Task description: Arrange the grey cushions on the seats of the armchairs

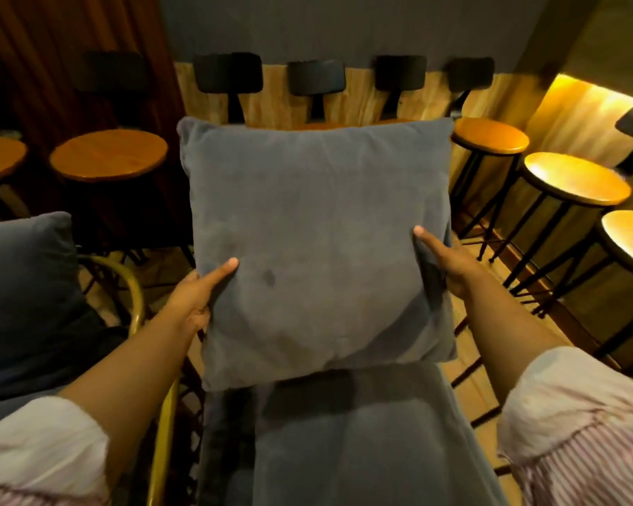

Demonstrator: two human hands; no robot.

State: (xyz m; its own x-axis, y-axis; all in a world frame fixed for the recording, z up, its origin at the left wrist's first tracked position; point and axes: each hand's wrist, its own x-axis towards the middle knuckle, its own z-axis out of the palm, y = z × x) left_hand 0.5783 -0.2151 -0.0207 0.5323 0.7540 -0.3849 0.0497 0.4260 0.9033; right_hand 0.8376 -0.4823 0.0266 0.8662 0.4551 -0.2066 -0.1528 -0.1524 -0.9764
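Head view. No brand, label or readable writing visible on any item.

Grey cushion [318, 246]: square, soft velvet-like cover, seamed edges, a few darker spots and creases low on its face. Fills centre of frame, held upright, slightly tilted, its lower edge just above or at the back of the armchair seat [362, 443]; cannot tell whether it touches. The seat is the same grey fabric, at bottom centre.

Left hand [194, 297]: grips the cushion's lower left edge, thumb pressed on the front face, other fingers hidden behind. Right hand [443, 261]: grips the right edge at mid height, thumb on the front face, other fingers behind the cushion. Both sleeves pale with pink stripes, pushed up the forearms.

Second grey cushion [26, 286]: left edge of frame, resting on a neighbouring armchair with a curved brass-coloured frame [136, 304].

Room: dim, warm light. Row of bar stools [108, 155] with round wooden seats and black backrests across upper frame, further stools at right. Wood-panelled wall [271, 93] behind, dark curtain at upper left, lit strip at upper right. Floor appears wooden.
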